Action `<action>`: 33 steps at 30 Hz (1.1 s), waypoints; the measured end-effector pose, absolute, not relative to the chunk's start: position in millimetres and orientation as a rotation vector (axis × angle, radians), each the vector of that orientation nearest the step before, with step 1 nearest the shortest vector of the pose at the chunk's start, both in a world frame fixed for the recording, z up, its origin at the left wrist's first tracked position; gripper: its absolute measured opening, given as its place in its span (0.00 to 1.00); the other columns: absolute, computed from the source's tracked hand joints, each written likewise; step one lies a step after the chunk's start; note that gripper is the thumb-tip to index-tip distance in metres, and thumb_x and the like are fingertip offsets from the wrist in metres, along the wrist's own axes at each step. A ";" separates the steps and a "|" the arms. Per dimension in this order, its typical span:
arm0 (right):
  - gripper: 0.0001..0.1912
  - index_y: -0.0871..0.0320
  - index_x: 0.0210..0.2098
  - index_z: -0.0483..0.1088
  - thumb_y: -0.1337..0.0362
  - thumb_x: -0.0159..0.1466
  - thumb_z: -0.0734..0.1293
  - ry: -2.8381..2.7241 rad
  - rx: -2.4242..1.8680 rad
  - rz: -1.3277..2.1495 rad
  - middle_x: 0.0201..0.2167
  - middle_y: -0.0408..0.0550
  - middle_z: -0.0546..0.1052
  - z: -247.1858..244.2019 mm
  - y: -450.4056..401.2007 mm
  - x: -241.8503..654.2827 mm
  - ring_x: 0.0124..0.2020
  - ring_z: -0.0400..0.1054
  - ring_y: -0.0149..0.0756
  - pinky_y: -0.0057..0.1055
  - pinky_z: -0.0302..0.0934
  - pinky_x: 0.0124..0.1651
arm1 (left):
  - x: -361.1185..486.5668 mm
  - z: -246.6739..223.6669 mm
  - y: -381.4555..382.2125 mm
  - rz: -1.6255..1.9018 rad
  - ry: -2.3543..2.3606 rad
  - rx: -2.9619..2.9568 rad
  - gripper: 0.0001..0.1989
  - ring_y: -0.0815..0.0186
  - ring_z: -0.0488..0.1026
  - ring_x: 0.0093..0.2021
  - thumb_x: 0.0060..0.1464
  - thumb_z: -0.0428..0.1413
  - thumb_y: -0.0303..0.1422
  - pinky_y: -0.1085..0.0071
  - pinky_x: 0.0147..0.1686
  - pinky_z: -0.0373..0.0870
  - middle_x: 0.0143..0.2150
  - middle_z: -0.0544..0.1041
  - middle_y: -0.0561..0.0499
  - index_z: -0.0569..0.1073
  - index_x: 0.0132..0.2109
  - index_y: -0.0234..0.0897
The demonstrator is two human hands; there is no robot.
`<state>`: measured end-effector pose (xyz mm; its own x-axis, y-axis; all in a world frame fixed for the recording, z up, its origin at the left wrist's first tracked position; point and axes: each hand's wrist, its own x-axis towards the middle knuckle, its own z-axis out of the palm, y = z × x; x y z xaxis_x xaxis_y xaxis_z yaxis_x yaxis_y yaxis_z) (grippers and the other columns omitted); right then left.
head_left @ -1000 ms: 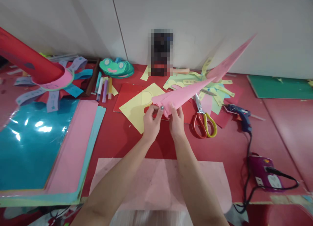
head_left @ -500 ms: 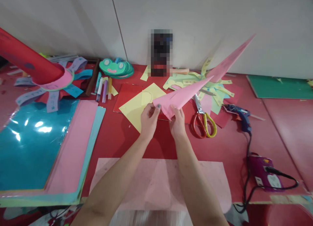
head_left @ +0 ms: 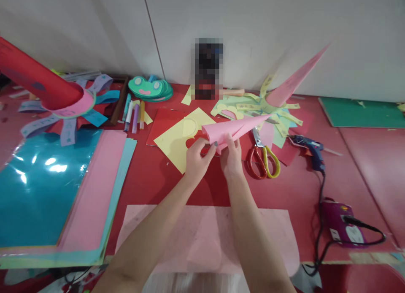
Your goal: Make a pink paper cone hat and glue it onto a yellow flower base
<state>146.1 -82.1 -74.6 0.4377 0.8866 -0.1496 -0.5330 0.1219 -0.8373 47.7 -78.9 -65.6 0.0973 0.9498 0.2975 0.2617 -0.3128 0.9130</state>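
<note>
Pink paper roll (head_left: 234,130): held above the red table (head_left: 209,191) between my two hands, narrow end pointing right.
Left hand (head_left: 196,158): seen from my remote seat, thumb and fingers pinch the roll's wide end at its lower edge.
Right hand (head_left: 232,158): my thumb presses the roll's near side, fingers clamped on the paper and partly hidden beneath.
Scissors (head_left: 272,162): at rest near my right hand, one handle red, one yellow.
Yellow sheet (head_left: 172,143): flat on the table, just beside my left hand.
Pink cone (head_left: 294,80): beyond the roll, leaning right above yellow strips (head_left: 289,118).
</note>
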 end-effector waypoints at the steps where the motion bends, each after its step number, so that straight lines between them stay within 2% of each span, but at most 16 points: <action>1: 0.19 0.53 0.42 0.68 0.55 0.54 0.72 -0.435 -0.993 1.074 0.36 0.40 0.74 -74.5 -82.1 146.4 0.36 0.70 0.28 0.27 0.67 0.40 | 48.2 -65.5 -79.0 1.231 1.192 1.683 0.09 0.68 0.73 0.30 0.56 0.54 0.36 0.74 0.30 0.68 0.28 0.74 0.53 0.68 0.29 0.39; 5: 0.20 0.52 0.42 0.67 0.57 0.52 0.73 -0.419 -1.043 1.027 0.34 0.39 0.73 -73.3 -82.3 146.2 0.31 0.69 0.26 0.24 0.66 0.31 | 49.9 -65.4 -79.2 1.166 1.163 1.657 0.11 0.68 0.72 0.30 0.58 0.52 0.36 0.73 0.31 0.67 0.26 0.74 0.54 0.67 0.27 0.39; 10: 0.23 0.51 0.46 0.67 0.58 0.53 0.73 -0.471 -1.040 0.950 0.39 0.41 0.74 -72.2 -83.2 143.2 0.38 0.71 0.30 0.31 0.70 0.42 | 49.7 -66.2 -78.7 1.140 1.218 1.657 0.15 0.69 0.69 0.27 0.60 0.50 0.37 0.74 0.27 0.64 0.23 0.70 0.54 0.65 0.25 0.39; 15: 0.27 0.50 0.50 0.65 0.59 0.52 0.73 -0.540 -1.102 0.881 0.43 0.42 0.74 -73.0 -85.3 141.1 0.43 0.70 0.32 0.33 0.69 0.47 | 49.1 -68.6 -79.2 1.198 1.281 1.685 0.13 0.68 0.70 0.28 0.58 0.52 0.37 0.74 0.28 0.65 0.25 0.70 0.54 0.63 0.26 0.39; 18: 0.27 0.50 0.50 0.65 0.58 0.52 0.73 -0.529 -1.095 0.873 0.44 0.43 0.74 -73.8 -85.3 141.2 0.44 0.70 0.32 0.32 0.68 0.48 | 48.5 -70.0 -80.0 1.224 1.239 1.652 0.13 0.68 0.70 0.29 0.60 0.49 0.41 0.73 0.30 0.65 0.27 0.71 0.53 0.65 0.30 0.40; 22: 0.25 0.50 0.50 0.66 0.58 0.53 0.72 -0.494 -1.054 0.911 0.44 0.43 0.75 -73.3 -83.6 142.1 0.44 0.71 0.33 0.34 0.68 0.48 | 48.0 -70.1 -80.0 1.229 1.163 1.592 0.18 0.69 0.66 0.26 0.64 0.42 0.45 0.72 0.28 0.63 0.26 0.68 0.53 0.65 0.33 0.40; 28: 0.23 0.52 0.47 0.67 0.58 0.53 0.73 -0.434 -1.072 0.926 0.41 0.42 0.75 -71.5 -81.9 142.5 0.41 0.72 0.31 0.33 0.69 0.47 | 50.1 -70.4 -76.4 1.194 1.077 1.423 0.17 0.67 0.71 0.30 0.59 0.49 0.50 0.71 0.32 0.68 0.28 0.72 0.52 0.66 0.34 0.41; 33: 0.24 0.49 0.49 0.66 0.58 0.53 0.72 -0.476 -1.071 0.960 0.42 0.41 0.75 -73.6 -83.8 140.8 0.42 0.72 0.31 0.32 0.69 0.46 | 52.6 -71.0 -75.5 1.161 1.079 1.320 0.20 0.66 0.73 0.33 0.56 0.50 0.53 0.69 0.35 0.70 0.32 0.74 0.51 0.67 0.35 0.40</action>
